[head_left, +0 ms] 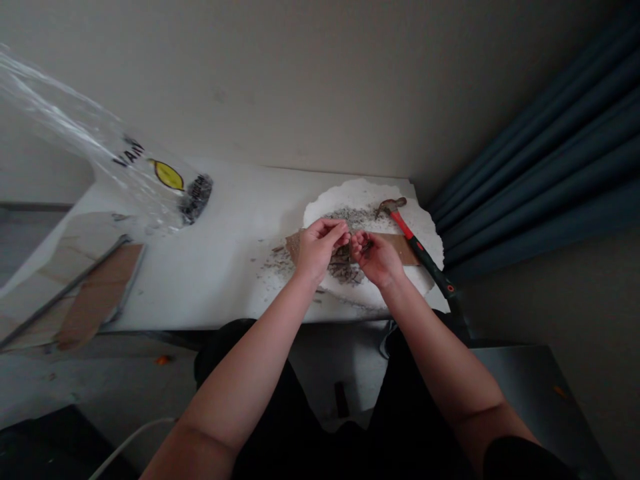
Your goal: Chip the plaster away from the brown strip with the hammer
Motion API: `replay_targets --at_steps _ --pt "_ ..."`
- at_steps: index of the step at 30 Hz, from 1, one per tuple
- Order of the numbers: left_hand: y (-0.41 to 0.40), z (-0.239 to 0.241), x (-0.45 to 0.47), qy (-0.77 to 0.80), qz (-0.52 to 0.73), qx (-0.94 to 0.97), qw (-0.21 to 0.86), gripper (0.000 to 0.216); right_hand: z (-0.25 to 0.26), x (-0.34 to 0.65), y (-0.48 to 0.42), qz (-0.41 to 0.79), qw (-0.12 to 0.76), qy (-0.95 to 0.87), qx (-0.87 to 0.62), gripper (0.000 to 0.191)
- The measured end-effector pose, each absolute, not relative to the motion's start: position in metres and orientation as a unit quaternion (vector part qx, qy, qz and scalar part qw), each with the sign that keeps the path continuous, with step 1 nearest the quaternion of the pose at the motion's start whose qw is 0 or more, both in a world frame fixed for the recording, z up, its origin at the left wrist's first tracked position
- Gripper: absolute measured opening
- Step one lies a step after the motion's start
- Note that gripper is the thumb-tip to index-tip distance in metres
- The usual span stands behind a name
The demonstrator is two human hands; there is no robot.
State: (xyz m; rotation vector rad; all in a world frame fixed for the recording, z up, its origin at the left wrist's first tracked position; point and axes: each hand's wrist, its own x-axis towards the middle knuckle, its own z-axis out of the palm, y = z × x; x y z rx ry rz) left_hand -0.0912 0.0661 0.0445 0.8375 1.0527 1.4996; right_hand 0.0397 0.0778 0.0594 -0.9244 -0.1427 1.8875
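Observation:
My left hand [319,248] is pinched at the fingertips over a pile of grey-brown crumbs and shell-like bits [347,272]. What the pinch holds is too small to make out. Close beside it, my right hand [379,260] is turned palm up with its fingers curled around something small and dark that I cannot name. Under both hands lies a brown board [404,248] on a white mat with a wavy edge [320,205]. A claw hammer [411,237] with a red and black handle rests across the mat's right side, its head away from me.
A clear plastic bag [150,200] with a yellow print and dark bits in its bottom lies at the left of the white table [225,267]. Near the left edge are a brown panel [103,293] and a thin grey rod [65,290]. A dark curtain [545,147] hangs at right.

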Motion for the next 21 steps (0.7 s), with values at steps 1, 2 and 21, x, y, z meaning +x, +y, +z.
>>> replay_targets --at_steps 1,2,21 --pt "0.068 0.044 -0.092 0.442 0.636 0.353 0.525 0.029 0.057 0.038 0.079 0.778 0.497 -0.061 -0.378 0.025" --pt "0.07 0.043 -0.091 0.441 0.641 0.355 0.519 0.027 0.055 0.037 0.081 0.779 0.499 -0.064 -0.375 0.023" --pt "0.061 0.041 -0.076 0.497 0.413 0.73 0.222 0.014 0.046 0.038 0.082 0.757 0.523 -0.13 -0.369 0.034"
